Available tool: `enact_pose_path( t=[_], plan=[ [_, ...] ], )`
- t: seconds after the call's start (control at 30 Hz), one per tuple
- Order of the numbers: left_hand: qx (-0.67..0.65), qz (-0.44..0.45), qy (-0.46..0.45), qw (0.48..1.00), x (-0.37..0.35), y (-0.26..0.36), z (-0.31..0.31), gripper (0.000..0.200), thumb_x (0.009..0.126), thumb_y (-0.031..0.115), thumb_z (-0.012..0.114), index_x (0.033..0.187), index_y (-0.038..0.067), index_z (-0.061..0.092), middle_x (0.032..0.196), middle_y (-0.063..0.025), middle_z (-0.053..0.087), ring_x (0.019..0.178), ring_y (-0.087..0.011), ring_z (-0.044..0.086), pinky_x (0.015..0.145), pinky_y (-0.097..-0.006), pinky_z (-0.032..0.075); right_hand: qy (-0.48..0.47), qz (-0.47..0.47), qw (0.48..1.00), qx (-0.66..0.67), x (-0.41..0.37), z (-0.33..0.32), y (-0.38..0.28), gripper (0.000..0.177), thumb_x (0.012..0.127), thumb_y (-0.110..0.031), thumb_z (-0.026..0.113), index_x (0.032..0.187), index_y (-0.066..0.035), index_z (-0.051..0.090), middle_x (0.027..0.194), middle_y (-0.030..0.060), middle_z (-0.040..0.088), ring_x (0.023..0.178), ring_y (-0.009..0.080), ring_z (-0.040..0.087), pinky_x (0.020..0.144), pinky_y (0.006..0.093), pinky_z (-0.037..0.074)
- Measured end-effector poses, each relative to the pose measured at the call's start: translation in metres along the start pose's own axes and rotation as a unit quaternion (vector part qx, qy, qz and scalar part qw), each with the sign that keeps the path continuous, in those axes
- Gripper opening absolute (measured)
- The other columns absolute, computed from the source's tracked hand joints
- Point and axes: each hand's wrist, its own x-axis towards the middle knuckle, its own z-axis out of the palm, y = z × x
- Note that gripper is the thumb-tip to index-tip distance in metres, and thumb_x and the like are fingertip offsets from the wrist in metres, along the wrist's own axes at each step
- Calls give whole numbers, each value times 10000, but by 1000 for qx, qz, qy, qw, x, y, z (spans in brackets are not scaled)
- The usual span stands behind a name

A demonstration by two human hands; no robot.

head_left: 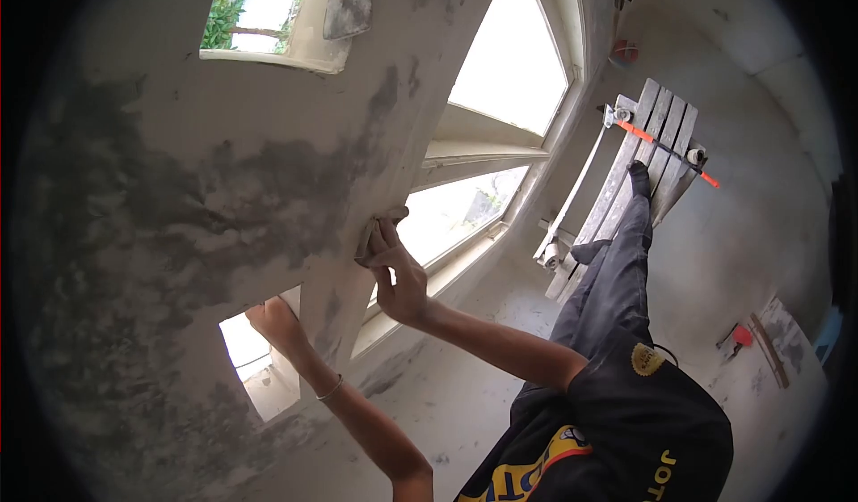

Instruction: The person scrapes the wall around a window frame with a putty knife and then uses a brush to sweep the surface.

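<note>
Patchy grey wall (170, 198): right hand (400, 283) grips dusty sanding pad (372, 234), left hand (275, 322) clasps window edge (302, 372).

Sandpaper (371, 238) against pillar (393, 127) between window openings (465, 212); plank (657, 131) well right, foot (638, 176) on it

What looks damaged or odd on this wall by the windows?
The wall is blotchy: dark grey patches break through its pale coat, including around where the right hand presses a folded sheet. Nothing looks spilled or askew.
</note>
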Motion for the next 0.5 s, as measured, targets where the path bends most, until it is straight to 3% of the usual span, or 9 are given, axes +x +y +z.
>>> enact_pose_path(
  t=[0.07,0.13,0.2,0.27,0.3,0.4,0.43,0.47,0.5],
  plan=[
    [-2,0,-14,1000,-1,5,0,319,820,0,435,1054,-104,625,924,-110,669,752,-154,551,712,-274,449,-17,8,1000,18,6,-3,12,84,895,87,533,889,11,498,1220,320,588,1227,392,544,861,348,513],
    [-4,1,-17,1000,-2,6,0,332,822,1,435,1077,-103,620,976,-134,680,802,-191,586,768,-298,463,55,37,998,5,38,6,12,131,859,140,498,884,12,513,1166,278,625,1131,360,627,790,330,529],
    [9,7,1,1000,1,-8,0,323,821,3,438,1066,-104,620,986,-140,682,833,-198,594,791,-304,464,32,60,998,-6,21,16,4,127,856,136,516,936,37,510,1272,345,537,1194,431,559,866,376,528],
    [8,19,19,1000,1,-4,4,315,821,5,441,1055,-104,620,996,-147,684,863,-205,601,814,-309,466,-3,81,995,58,-5,12,-11,132,858,136,511,937,30,517,1256,353,541,1234,444,516,901,415,511],
    [6,7,7,1000,-1,-1,2,309,817,5,443,1045,-109,618,987,-149,685,879,-213,600,833,-311,461,-28,5,999,39,-6,8,-4,73,905,91,508,922,27,480,1282,335,540,1308,371,454,985,357,450],
    [-11,-2,-9,1000,-6,10,0,299,808,6,445,1021,-112,619,978,-154,684,889,-220,599,849,-316,455,-37,5,999,21,18,-5,8,79,902,109,494,906,34,470,1284,347,529,1311,374,453,1013,368,424],
    [-23,-1,-12,1000,-6,10,0,294,804,6,445,1007,-111,622,978,-158,682,882,-220,597,846,-319,455,40,32,998,-35,36,2,11,71,908,105,478,902,36,462,1297,344,525,1290,353,497,953,341,462],
    [-20,-7,-6,1000,-5,6,-1,294,804,6,445,1007,-111,622,978,-158,682,882,-220,597,846,-319,455,69,160,985,-4,57,6,5,56,910,96,471,908,41,460,1311,337,519,1258,349,536,921,336,479],
    [17,-4,-21,1000,-3,0,-3,278,799,7,445,976,-114,622,943,-159,683,851,-216,592,818,-324,459,83,170,981,39,65,13,-1,50,913,91,467,916,41,465,1315,335,516,1255,359,536,941,353,475]
  ],
)
